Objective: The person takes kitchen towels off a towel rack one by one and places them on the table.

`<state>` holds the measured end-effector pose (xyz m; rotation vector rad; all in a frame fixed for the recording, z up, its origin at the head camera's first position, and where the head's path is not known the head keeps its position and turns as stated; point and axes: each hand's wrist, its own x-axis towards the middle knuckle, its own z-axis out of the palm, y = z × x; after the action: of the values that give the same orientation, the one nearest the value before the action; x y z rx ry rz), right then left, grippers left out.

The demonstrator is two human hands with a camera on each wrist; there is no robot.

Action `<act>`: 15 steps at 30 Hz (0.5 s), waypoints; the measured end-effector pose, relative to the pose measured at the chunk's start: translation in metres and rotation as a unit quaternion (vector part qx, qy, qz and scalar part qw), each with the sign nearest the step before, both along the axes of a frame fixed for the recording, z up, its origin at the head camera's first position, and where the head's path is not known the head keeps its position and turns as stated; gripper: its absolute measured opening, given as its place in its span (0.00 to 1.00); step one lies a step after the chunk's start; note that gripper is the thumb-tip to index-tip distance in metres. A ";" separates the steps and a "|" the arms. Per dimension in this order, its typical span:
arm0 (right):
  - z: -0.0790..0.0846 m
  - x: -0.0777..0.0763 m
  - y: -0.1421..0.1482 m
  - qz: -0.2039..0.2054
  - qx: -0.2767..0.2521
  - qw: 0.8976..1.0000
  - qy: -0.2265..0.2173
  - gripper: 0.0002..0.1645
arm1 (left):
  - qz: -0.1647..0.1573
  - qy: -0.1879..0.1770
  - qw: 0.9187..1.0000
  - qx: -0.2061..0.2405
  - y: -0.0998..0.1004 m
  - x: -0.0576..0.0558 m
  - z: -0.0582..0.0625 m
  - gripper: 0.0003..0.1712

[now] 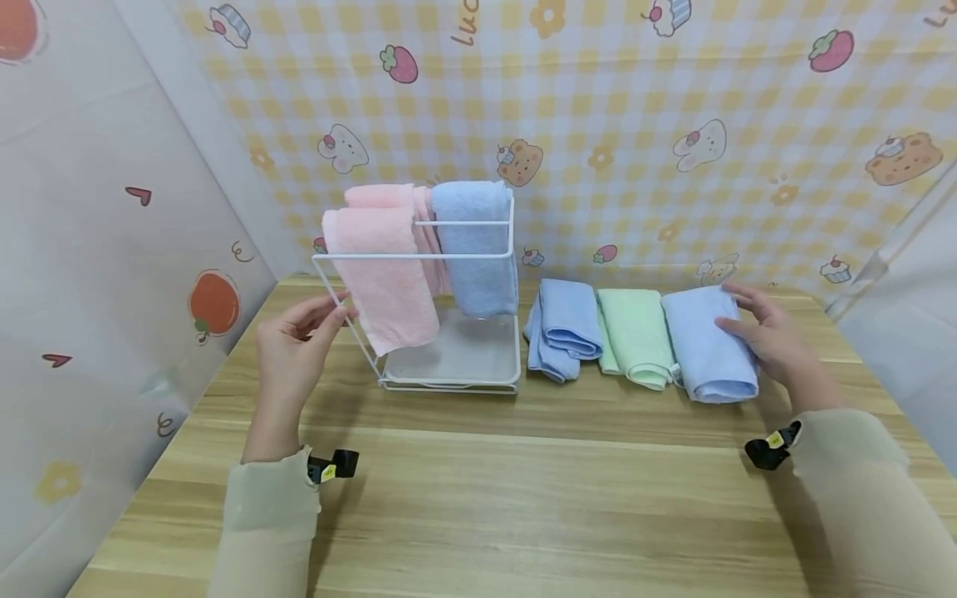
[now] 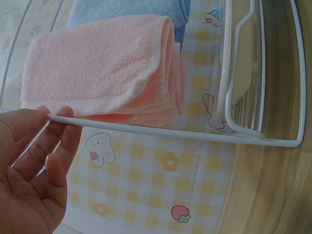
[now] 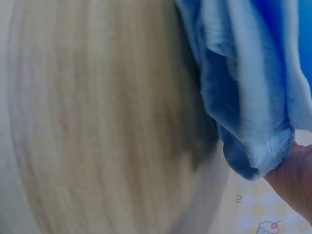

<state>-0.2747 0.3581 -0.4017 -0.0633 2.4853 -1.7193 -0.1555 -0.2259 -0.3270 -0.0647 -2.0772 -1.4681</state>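
Note:
My left hand [image 1: 295, 340] pinches the left side bar of a white wire rack [image 1: 478, 257]; in the left wrist view thumb and fingertips meet on that bar [image 2: 161, 131]. Over the rack's top bars hang pink towels [image 1: 381, 274] and a blue towel [image 1: 474, 278]. At the far right, my right hand [image 1: 777, 345] holds a folded blue towel [image 1: 706, 345] by its right side, thumb on the near face and fingers at the back edge. The right wrist view is blurred, showing the towel's folds [image 3: 248, 97] beside the hand [image 3: 292, 180].
Between the rack and the right hand lie a folded green towel [image 1: 635, 332] and another folded blue towel [image 1: 570, 316] on the wooden table [image 1: 538, 507]. A white tray [image 1: 478, 357] forms the rack's base. A patterned cloth [image 1: 598, 108] covers the wall behind.

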 end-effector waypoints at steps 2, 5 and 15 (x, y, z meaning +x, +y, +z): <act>-0.001 -0.001 -0.002 0.002 0.041 0.999 0.005 0.39 | 0.000 0.004 1.000 0.001 0.000 0.000 0.000 0.12; -0.002 0.001 -0.005 0.016 0.073 0.997 0.000 0.42 | -0.002 0.005 1.000 0.003 0.000 -0.001 0.000 0.12; -0.001 0.005 -0.002 0.076 0.179 0.980 -0.038 0.50 | 0.001 0.003 1.000 -0.001 0.000 0.000 0.000 0.12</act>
<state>-0.2697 0.3561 -0.4028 -0.1453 2.6116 -1.1765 -0.1557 -0.2262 -0.3273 -0.0681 -2.0746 -1.4632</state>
